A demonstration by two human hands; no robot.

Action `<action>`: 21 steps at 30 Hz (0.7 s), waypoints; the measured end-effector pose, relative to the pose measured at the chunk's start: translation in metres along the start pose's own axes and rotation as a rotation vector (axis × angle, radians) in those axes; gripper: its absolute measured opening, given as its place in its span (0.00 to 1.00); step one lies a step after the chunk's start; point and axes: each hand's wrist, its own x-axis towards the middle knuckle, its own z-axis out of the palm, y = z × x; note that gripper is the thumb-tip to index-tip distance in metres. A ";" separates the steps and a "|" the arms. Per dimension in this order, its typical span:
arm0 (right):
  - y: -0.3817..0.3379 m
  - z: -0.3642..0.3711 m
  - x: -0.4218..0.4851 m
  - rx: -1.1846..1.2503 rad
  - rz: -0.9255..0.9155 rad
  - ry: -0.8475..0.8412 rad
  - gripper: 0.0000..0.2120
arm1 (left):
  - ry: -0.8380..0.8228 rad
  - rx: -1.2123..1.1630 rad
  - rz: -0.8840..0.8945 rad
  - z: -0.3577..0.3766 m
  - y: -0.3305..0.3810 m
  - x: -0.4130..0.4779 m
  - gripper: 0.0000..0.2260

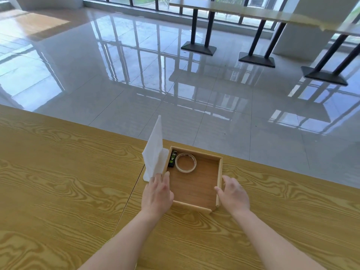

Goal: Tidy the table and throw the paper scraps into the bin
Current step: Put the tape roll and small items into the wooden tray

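Closest to me, my left hand [156,193] and right hand [232,195] rest at both sides of the wooden tray [194,206], fingers loose and holding nothing, while the white paper [154,152] stands tall just left of the tray, touching my left fingertips [156,177].

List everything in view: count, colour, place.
yellow wood-grain table: one, yellow-brown, foreground
open square wooden tray: one, light brown, table centre
ring-shaped roll of tape: one, pale beige, far left inside the tray
small black-and-green block: one, tray's far-left corner, beside the tape
white paper tissue: one, upright beside the tray's left wall
black table legs: three pairs, background right
glossy grey tiled floor: beyond the table
left hand: at tray's left wall, touching tissue
right hand: at tray's right wall, thumb inside
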 end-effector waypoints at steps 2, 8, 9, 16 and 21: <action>-0.001 -0.006 -0.006 -0.041 -0.050 -0.030 0.24 | 0.002 0.036 0.030 -0.005 0.006 -0.001 0.29; -0.005 -0.026 -0.030 -0.085 -0.140 -0.077 0.26 | -0.025 0.101 0.056 -0.023 0.028 -0.010 0.31; -0.005 -0.029 -0.033 -0.087 -0.153 -0.073 0.26 | -0.025 0.112 0.060 -0.026 0.031 -0.014 0.31; 0.003 -0.050 -0.060 -0.104 -0.208 -0.058 0.27 | -0.004 0.126 0.081 -0.028 0.072 -0.051 0.34; 0.017 -0.066 -0.080 -0.105 -0.253 -0.045 0.25 | -0.016 0.102 0.097 -0.017 0.107 -0.079 0.35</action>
